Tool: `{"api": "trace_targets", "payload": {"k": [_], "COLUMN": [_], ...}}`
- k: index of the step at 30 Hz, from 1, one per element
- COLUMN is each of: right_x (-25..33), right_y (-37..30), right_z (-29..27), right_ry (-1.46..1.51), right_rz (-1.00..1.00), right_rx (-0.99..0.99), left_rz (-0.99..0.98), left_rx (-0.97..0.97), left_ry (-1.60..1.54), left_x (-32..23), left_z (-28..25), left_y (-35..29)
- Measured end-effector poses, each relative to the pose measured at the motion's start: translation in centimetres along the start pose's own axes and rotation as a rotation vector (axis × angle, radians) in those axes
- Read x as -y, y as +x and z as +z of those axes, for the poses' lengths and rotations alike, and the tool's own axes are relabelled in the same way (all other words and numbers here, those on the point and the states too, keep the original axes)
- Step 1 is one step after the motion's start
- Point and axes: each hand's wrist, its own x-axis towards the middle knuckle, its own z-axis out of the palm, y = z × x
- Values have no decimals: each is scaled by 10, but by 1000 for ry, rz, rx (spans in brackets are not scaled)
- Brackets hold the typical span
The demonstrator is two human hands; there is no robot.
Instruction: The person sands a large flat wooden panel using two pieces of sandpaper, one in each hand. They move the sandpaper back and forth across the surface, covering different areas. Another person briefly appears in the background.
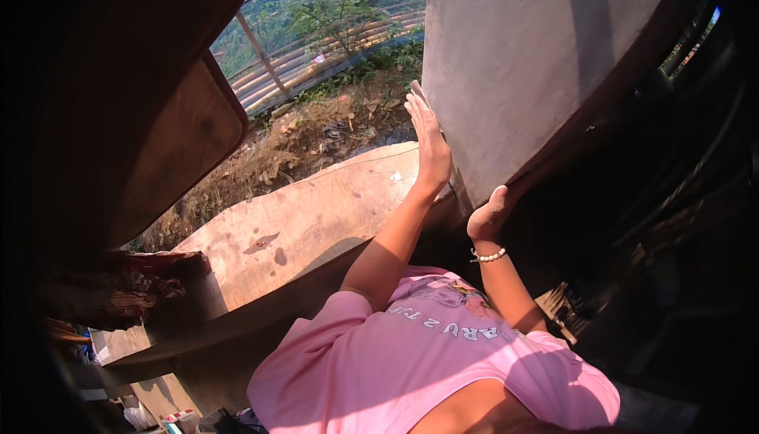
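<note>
A large grey-brown panel (522, 62), smooth and dusty, stands tilted in front of me with its lower corner toward me. My left hand (431, 149) lies along the panel's left edge, fingers straight and close together. Past its fingertips sticks out a thin brownish piece (419, 94), pressed between hand and edge; it looks like sandpaper, though most of it is hidden. Close to the lower corner, my right hand (489, 217) holds the panel's bottom edge. Its thumb points up at the face, while the other fingers are hidden in shadow. A beaded bracelet (490, 255) circles that wrist.
A pale wooden slab (308, 209) with dark stains lies beyond my left arm. Upper left, a dark round-cornered panel (190, 130) hangs close. Behind are an earth bank (316, 145), bamboo poles (332, 54) and blue netting (277, 15). Small items (182, 418) lie lower left.
</note>
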Motion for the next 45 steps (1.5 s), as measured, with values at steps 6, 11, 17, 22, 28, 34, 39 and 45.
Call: {"api": "trace_targets", "payload": {"k": [6,11,17,22,28,34,39,45], "right_x": [-43,-41,-40,-60,-77,-71,-61,-86], "right_y": [-8,-13,-28,-28,-29,-34,-30,-33], "right_z": [2,10,21,20,24,29,27,32], "right_ry": [-6,69,182,46,-403,35,44,-81], "right_rz": [-93,-74,-114,-181,-652,-312,-230,-602], "right_rx": [-73,-28,-43,-27,-116,-100,-155,-44], "left_rz": [189,44,137,43,155,79,221,393], "left_rx": [69,-39,30,-41,-95,-99,-132,-61], "left_ry": [223,61,131,111,168,53,16,199], "left_x": [-7,-11,-10,-14,12,56,34,-4], "left_z": [5,-2,-5,-11,-8,-28,-9,10], "left_y": [-12,6,5,24,16,56,40,-5]}}
